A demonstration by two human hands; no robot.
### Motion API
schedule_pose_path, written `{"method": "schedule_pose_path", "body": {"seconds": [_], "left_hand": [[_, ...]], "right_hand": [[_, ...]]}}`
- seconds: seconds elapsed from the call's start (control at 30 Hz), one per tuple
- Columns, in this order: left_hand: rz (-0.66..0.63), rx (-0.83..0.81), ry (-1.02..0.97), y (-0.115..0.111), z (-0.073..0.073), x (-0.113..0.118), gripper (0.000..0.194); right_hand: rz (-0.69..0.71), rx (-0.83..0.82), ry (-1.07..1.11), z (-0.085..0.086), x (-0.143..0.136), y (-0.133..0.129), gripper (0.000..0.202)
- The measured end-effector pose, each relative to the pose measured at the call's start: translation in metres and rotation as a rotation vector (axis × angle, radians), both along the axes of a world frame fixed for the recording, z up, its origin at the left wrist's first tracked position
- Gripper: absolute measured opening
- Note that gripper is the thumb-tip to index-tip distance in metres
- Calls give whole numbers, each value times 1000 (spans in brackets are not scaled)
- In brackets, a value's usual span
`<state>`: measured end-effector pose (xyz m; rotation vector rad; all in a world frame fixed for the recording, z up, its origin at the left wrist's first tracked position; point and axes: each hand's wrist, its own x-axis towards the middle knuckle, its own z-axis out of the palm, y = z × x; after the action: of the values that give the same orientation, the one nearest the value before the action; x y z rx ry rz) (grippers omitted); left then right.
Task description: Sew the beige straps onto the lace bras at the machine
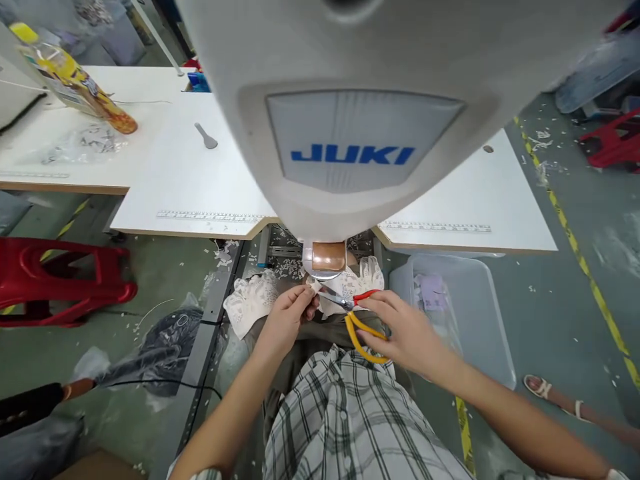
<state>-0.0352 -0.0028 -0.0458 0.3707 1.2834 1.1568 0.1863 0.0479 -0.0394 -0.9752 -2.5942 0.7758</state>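
Note:
Below the machine head, my left hand (295, 310) pinches the edge of a small piece of white fabric (316, 285). My right hand (400, 330) holds scissors (365, 337) with one red and one yellow handle loop. The scissor blades point left, their tips beside the fabric at my left fingertips. White lace fabric (251, 301) hangs over my lap, on both sides of the round machine end (327, 260). Whether the blades touch the fabric is too small to tell.
A white JUKI machine head (353, 143) fills the upper middle, over a white table (175, 180). A grey plastic bin (483, 320) stands right, a red stool (65, 280) left. A bottle (75, 80) is at the upper left. Another person's foot (543, 387) shows at right.

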Motion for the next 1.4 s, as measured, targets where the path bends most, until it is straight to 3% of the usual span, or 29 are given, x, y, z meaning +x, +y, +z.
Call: {"method": "schedule_pose_path", "body": {"seconds": [0.27, 0.37, 0.5, 0.7, 0.93, 1.07, 1.2, 1.4], "left_hand": [[-62, -2, 109, -2, -5, -1, 27], [-66, -5, 63, -3, -5, -5, 22], [-42, -9, -34, -6, -6, -10, 35], [30, 25, -16, -10, -7, -12, 50], [-62, 100, 299, -13, -8, -11, 39], [-80, 102, 371, -15, -10, -16, 37], [-52, 81, 336, -16, -15, -15, 37], [123, 86, 66, -15, -16, -6, 40]], "right_hand": [[61, -142, -17, -2, -3, 3, 31], [14, -217, -16, 2, 3, 1, 28], [-95, -252, 43, 4, 9, -7, 31], [-62, -284, 97, -4, -2, -15, 42], [-21, -296, 104, -4, -24, -7, 42], [-8, -311, 93, -5, -27, -3, 35], [-10, -348, 57, -3, -24, 0, 32], [-108, -310, 2, 3, 1, 1, 28]]}}
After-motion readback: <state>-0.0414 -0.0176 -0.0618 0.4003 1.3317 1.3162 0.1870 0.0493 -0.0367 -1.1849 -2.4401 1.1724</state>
